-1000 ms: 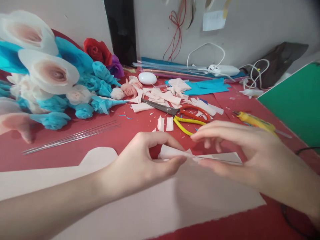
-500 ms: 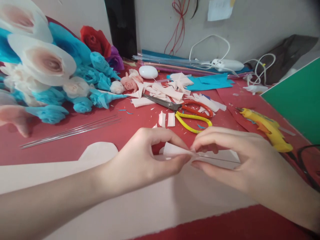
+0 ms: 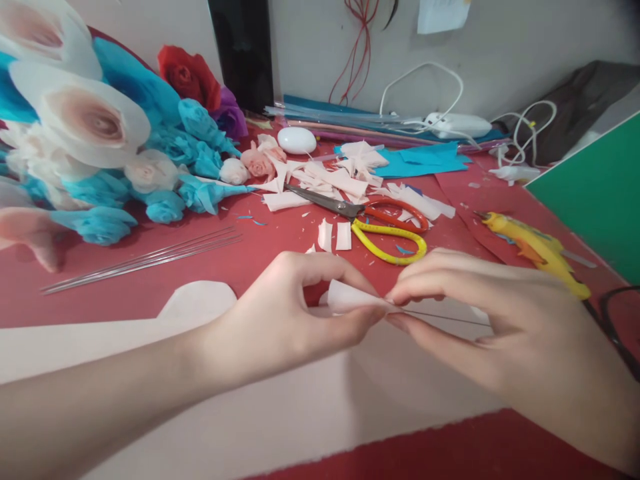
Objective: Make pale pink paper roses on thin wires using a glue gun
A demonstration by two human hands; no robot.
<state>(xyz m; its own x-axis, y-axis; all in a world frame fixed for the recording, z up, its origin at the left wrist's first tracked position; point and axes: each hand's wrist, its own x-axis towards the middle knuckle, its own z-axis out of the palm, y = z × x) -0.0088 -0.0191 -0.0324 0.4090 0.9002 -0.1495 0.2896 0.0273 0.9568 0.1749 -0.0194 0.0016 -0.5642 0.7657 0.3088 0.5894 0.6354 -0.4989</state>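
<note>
Between my two hands is a small pale pink paper piece (image 3: 347, 297), rolled into a cone around a thin wire stem (image 3: 450, 317). My left hand (image 3: 300, 313) pinches the narrow end of the cone between thumb and forefinger. Close against it, the thumb and fingertips of my right hand (image 3: 465, 320) are closed on the twisted base, where the wire comes out to the right. Under both hands lies a large pale paper sheet (image 3: 240, 413), with a rounded paper petal (image 3: 200, 299) at its far edge.
Scissors (image 3: 357, 213) with red and yellow handles lie beyond my hands, beside paper scraps (image 3: 335, 180). Loose wires (image 3: 145, 260) are at the left, below crepe paper flowers (image 3: 95, 127). A yellow glue gun (image 3: 535, 247) and a green board (image 3: 595, 193) stand at the right.
My right hand's thumb and fingers have closed in on the cone's base and its thumb now meets the paper. My left hand has barely moved.
</note>
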